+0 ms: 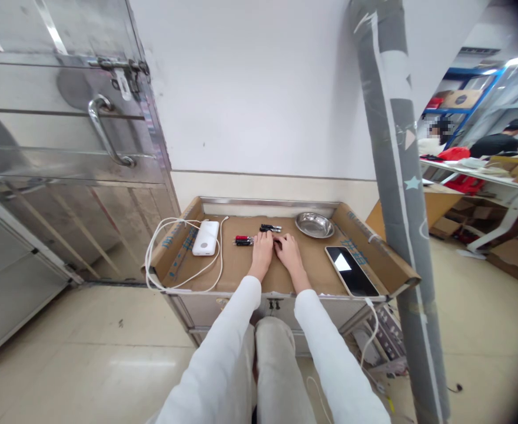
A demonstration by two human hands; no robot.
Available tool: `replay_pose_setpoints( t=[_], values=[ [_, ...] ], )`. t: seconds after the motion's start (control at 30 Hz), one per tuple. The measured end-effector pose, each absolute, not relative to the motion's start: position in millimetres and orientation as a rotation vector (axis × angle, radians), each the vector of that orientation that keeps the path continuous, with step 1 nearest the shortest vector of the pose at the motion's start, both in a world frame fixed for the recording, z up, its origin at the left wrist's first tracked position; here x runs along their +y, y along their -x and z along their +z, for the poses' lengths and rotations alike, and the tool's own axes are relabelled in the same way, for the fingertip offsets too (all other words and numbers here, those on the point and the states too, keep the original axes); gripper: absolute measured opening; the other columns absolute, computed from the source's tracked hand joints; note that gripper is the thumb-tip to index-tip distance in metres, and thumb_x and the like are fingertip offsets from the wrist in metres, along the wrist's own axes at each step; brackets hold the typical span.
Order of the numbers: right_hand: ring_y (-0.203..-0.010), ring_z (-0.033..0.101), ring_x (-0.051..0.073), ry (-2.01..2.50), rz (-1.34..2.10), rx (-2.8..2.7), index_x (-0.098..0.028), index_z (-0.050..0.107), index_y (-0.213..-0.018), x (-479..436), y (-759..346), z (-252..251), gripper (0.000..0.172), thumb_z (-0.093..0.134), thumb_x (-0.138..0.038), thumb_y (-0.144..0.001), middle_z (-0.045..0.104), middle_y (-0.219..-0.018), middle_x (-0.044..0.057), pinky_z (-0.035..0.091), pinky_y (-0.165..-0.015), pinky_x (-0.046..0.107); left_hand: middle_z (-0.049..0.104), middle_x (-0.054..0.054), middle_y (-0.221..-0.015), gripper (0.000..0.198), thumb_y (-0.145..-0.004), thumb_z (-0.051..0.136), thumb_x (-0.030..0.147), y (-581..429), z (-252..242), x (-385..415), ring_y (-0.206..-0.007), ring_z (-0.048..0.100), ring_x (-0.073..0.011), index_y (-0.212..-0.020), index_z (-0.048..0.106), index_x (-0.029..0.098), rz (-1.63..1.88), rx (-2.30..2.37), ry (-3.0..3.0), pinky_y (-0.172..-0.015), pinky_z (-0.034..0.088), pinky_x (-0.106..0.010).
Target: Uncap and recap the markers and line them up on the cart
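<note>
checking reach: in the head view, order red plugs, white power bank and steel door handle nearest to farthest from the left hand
1. red plugs, just left of the left hand on the cardboard.
2. white power bank, further left on the cardboard.
3. steel door handle, far left, up on the metal door.

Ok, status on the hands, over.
Left hand, right hand on cardboard. Small dark part between them, grip unclear. Red parts beside left hand, bowl behind right.
</note>
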State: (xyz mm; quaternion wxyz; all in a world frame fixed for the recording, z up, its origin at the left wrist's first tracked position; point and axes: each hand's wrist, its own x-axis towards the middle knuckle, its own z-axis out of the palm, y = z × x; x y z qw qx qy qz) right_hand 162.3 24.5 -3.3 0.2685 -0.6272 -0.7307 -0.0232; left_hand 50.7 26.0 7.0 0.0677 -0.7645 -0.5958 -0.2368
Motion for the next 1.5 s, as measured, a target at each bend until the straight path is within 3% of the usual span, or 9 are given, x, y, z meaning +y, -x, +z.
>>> replay_pose_setpoints(
  t=[0.17,0.27,0.37,0.47,0.6,0.7,0.93,1.27,1.5],
  values=[
    [-0.090,0.051,0.021,1.787,-0.151,-1.897,-0.017,0.065,-0.096,19.2,-161.0,-1.6,0.024,0.042,-0.023,-0.091,0.058,-0.096,0.010,0.036,-0.081,0.030,0.060,-0.013,-0.109,0.026,-0.091,0.034,0.010,-52.0,6.9,28.7,-0.105,0.053,-0.0220,-0.109,0.052,0.013,-0.695,-1.732,2.302,-0.090,0.040,-0.036],
    [-0.091,0.051,0.021,1.861,-0.228,-1.862,-0.016,0.064,-0.097,13.0,-158.1,0.3,0.025,0.041,-0.020,-0.091,0.059,-0.098,0.012,0.034,-0.080,0.031,0.051,-0.015,-0.131,0.038,-0.089,0.031,0.008,-53.3,6.3,34.3,-0.124,0.043,-0.0221,-0.124,0.047,0.012,-0.693,-1.676,2.317,-0.100,0.035,-0.037],
    [-0.089,0.052,0.021,1.915,-0.263,-1.775,-0.017,0.063,-0.100,5.0,-156.4,2.9,0.026,0.038,-0.019,-0.093,0.063,-0.096,0.012,0.032,-0.079,0.031,0.045,-0.013,-0.139,0.044,-0.089,0.029,0.006,-54.3,4.8,40.5,-0.135,0.030,-0.0217,-0.131,0.043,0.013,-0.675,-1.660,2.345,-0.107,0.026,-0.039],
    [-0.086,0.052,0.021,1.919,-0.247,-1.666,-0.017,0.062,-0.102,-1.2,-157.2,5.9,0.029,0.035,-0.021,-0.095,0.066,-0.091,0.010,0.031,-0.077,0.031,0.050,-0.012,-0.133,0.041,-0.090,0.029,0.008,-54.6,3.7,39.8,-0.133,0.032,-0.0220,-0.127,0.047,0.014,-0.658,-1.601,2.381,-0.108,0.024,-0.040],
    [-0.084,0.053,0.020,1.759,-0.222,-1.570,-0.017,0.062,-0.103,-2.9,-160.7,8.4,0.032,0.033,-0.026,-0.096,0.068,-0.095,0.010,0.031,-0.079,0.030,0.059,-0.011,-0.111,0.025,-0.093,0.039,0.025,-51.7,3.1,21.6,-0.113,0.048,-0.0241,-0.108,0.056,0.015,-0.598,-1.469,2.490,-0.096,0.036,-0.039],
    [-0.086,0.053,0.020,1.641,-0.205,-1.498,-0.016,0.063,-0.103,-1.5,-163.0,8.1,0.036,0.030,-0.029,-0.096,0.067,-0.102,0.010,0.031,-0.082,0.030,0.060,-0.006,-0.103,0.019,-0.091,0.046,0.034,-44.8,3.0,3.1,-0.101,0.052,-0.0213,-0.098,0.057,0.019,-0.620,-1.414,2.612,-0.089,0.040,-0.035],
    [-0.084,0.055,0.019,1.604,-0.138,-1.637,-0.019,0.064,-0.102,-4.6,-159.3,8.2,0.034,0.032,-0.027,-0.096,0.069,-0.099,0.007,0.033,-0.081,0.029,0.061,-0.008,-0.100,0.018,-0.095,0.038,0.024,-31.2,7.8,-11.8,-0.098,0.055,-0.0205,-0.101,0.052,0.016,-0.798,-1.813,2.214,-0.088,0.039,-0.034],
    [-0.086,0.058,0.019,1.709,-0.220,-1.708,-0.019,0.063,-0.105,-10.3,-151.7,10.4,0.031,0.034,-0.025,-0.096,0.069,-0.098,0.008,0.033,-0.081,0.030,0.061,-0.009,-0.099,0.022,-0.095,0.033,0.022,-32.3,12.5,-14.7,-0.097,0.055,-0.0212,-0.100,0.054,0.015,-0.836,-1.854,2.118,-0.087,0.041,-0.034],
    [-0.092,0.060,0.018,1.494,-0.192,-1.922,-0.018,0.060,-0.110,-11.8,-148.6,13.1,0.031,0.033,-0.020,-0.094,0.068,-0.104,0.009,0.038,-0.086,0.030,0.061,-0.009,-0.102,0.022,-0.095,0.034,0.019,-32.0,12.1,-13.7,-0.100,0.054,-0.0215,-0.102,0.054,0.015,-0.833,-1.821,2.148,-0.089,0.040,-0.034]
  ],
)
